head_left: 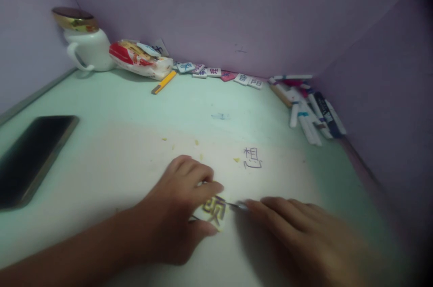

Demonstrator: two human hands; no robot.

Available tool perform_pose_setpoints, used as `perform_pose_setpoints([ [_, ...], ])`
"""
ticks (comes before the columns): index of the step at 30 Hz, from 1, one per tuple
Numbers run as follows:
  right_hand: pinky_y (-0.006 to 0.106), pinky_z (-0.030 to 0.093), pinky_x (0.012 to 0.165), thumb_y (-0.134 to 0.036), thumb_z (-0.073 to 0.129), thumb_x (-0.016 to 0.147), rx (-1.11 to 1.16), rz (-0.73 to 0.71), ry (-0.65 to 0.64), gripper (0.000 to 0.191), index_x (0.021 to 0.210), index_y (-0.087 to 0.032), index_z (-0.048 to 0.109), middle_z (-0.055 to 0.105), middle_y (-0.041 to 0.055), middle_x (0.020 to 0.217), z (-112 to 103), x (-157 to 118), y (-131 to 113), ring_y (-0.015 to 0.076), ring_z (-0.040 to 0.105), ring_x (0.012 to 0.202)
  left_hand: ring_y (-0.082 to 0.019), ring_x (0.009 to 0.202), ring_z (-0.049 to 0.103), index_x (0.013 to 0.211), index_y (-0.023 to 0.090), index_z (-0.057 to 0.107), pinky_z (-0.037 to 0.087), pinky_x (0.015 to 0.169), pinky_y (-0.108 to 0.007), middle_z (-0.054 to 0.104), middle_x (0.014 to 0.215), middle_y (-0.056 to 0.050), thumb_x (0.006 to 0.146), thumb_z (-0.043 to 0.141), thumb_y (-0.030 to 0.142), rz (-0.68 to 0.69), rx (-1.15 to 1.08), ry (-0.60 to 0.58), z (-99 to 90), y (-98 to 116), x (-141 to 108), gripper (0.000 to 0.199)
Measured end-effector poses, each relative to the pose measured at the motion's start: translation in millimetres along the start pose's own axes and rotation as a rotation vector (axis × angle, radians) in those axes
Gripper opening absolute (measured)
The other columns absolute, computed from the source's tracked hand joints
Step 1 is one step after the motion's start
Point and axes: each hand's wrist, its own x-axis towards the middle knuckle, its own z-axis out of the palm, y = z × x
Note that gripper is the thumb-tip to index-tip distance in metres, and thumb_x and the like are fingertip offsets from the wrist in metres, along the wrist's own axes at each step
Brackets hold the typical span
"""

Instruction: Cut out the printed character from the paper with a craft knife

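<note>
My left hand (182, 208) pins a small pale square tile (220, 221) to the table, thumb at its lower edge and fingers along the top. A dark character with yellow around it covers the tile's face. From the right, my right hand (297, 233) is closed on a thin metal tool (239, 206), whose narrow tip touches the tile or lies right at its right side. Most of this tool is hidden in the fingers, and blur hides its exact kind. Small yellow crumbs (236, 160) lie beyond the hands, beside a handwritten character (252, 158) on the tabletop.
A phone (37, 156) lies at the left. Along the back stand a white mug (91, 50) with a gold lid, a red-and-white packet (142, 59), a yellow cutter (164, 82) and several character tiles (214, 72). Several markers (309, 120) are heaped at the right wall.
</note>
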Motion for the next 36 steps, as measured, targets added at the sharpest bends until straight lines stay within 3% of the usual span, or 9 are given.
perform_pose_setpoints([
  [2,0.032,0.052,0.052,-0.006,0.04,0.082,0.006,0.02,0.031,0.04,0.1,-0.021,0.072,0.076,0.0015,0.083,3.7,-0.9,-0.1,0.0196,0.069,0.061,-0.025,0.093,0.048,0.104,0.02,0.06,0.037,0.091,-0.047,0.054,0.102,-0.006,0.066,0.07,0.016,0.002,-0.002,0.006,0.2,0.1,-0.3,0.039],
  [8,0.032,0.054,0.055,-0.008,0.043,0.081,0.046,0.027,-0.048,0.039,0.104,-0.021,0.072,0.077,0.001,0.089,5.7,3.4,-2.2,0.0198,0.07,0.066,-0.025,0.094,0.047,0.105,0.021,0.059,0.036,0.09,-0.047,0.053,0.103,-0.006,0.067,0.07,0.016,-0.011,-0.006,-0.016,-0.6,0.4,-0.4,0.04],
  [23,0.03,0.05,0.05,-0.002,0.041,0.078,0.03,0.036,0.068,0.041,0.099,-0.021,0.071,0.075,0.0003,0.08,4.6,1.3,-5.1,0.0184,0.067,0.059,-0.025,0.094,0.047,0.105,0.021,0.059,0.035,0.091,-0.046,0.053,0.103,-0.005,0.065,0.07,0.014,-0.012,-0.008,-0.015,-1.1,1.2,0.8,0.041],
  [28,0.031,0.053,0.053,-0.003,0.043,0.077,0.036,0.042,-0.026,0.042,0.103,-0.021,0.071,0.075,0.0002,0.084,4.4,2.9,-5.9,0.0194,0.068,0.063,-0.025,0.094,0.047,0.104,0.02,0.06,0.034,0.092,-0.046,0.053,0.103,-0.005,0.065,0.07,0.014,-0.009,-0.015,-0.013,-1.6,1.4,0.6,0.041],
  [36,0.03,0.051,0.048,-0.001,0.043,0.074,0.02,0.051,0.007,0.041,0.096,-0.021,0.071,0.073,0.0002,0.076,4.9,0.6,-6.1,0.0189,0.066,0.056,-0.025,0.094,0.046,0.105,0.02,0.059,0.034,0.091,-0.046,0.052,0.103,-0.005,0.065,0.07,0.013,-0.016,-0.023,-0.026,-1.1,1.9,-0.7,0.042],
])
